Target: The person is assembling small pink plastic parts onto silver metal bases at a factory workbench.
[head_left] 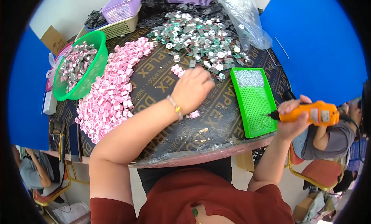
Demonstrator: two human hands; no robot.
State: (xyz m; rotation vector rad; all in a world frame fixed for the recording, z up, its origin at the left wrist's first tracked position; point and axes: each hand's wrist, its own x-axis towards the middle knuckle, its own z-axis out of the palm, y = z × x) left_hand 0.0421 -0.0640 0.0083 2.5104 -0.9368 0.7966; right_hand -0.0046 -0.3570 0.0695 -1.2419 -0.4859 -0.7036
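Note:
My left hand (pixel 194 89) is over the middle of the table, its fingers curled downward and the fingertips hidden. Whatever they may hold does not show. Small pink plastic housings (pixel 178 70) lie beside its knuckles, and one more pink piece (pixel 194 114) rests below its wrist. Just beyond the fingers spreads a heap of small green and silver parts (pixel 201 42) with wires. In my right hand (pixel 293 117) is an orange electric screwdriver (pixel 319 113), gripped round its body. Its dark tip points left over a green tray (pixel 244 108) holding small silver screws (pixel 249 78).
A large pile of pink housings (pixel 108 94) curves along the left, next to a green basket (pixel 101 56) of mixed parts. Purple baskets (pixel 119 9), black parts and a clear plastic bag (pixel 247 23) stand at the back. People sit on both sides beyond blue panels (pixel 317 46).

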